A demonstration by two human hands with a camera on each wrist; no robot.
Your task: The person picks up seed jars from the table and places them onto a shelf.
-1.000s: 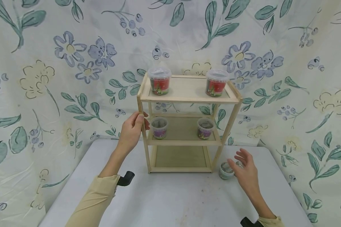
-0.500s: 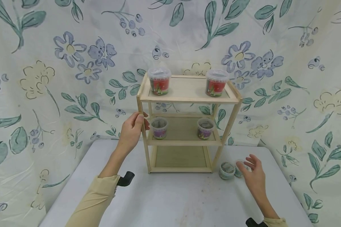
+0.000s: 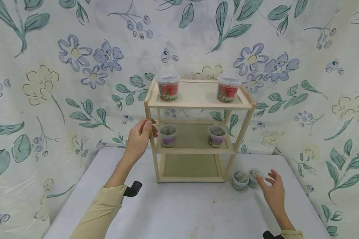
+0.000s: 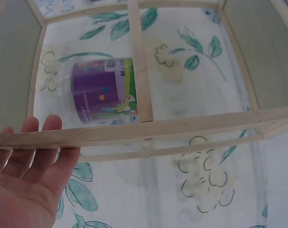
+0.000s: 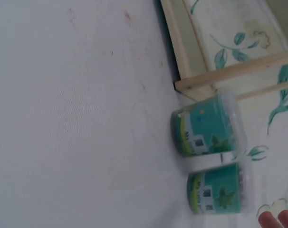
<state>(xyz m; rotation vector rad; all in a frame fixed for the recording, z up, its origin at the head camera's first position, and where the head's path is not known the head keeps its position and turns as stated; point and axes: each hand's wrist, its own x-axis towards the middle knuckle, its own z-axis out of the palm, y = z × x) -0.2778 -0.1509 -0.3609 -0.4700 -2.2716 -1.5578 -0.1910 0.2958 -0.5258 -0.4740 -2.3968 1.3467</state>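
My left hand [image 3: 138,134] grips the left front post of a three-tier wooden shelf [image 3: 194,151]. In the left wrist view its fingers [image 4: 51,124] wrap around the wooden bar, near a purple-labelled cup [image 4: 103,90]. On the table, right of the shelf, two teal-labelled lidded cups stand side by side: a nearer one [image 5: 208,126] by the shelf's foot and a farther one [image 5: 215,190]. My right hand [image 3: 274,192] hovers just right of these cups, fingers apart and holding nothing. Its thumb is close to the right-hand cup [image 3: 255,177]; whether it touches is unclear.
Two red-labelled lidded cups, one at left [image 3: 168,87] and one at right [image 3: 228,88], stand on the top tier. The middle tier bears purple-labelled cups at left [image 3: 168,135] and right [image 3: 216,136]. A floral curtain [image 3: 197,36] hangs behind the white table [image 3: 167,212].
My right hand has moved right, away from the left teal cup and past the other, uncovering both. My left hand and the shelf have stayed in place.
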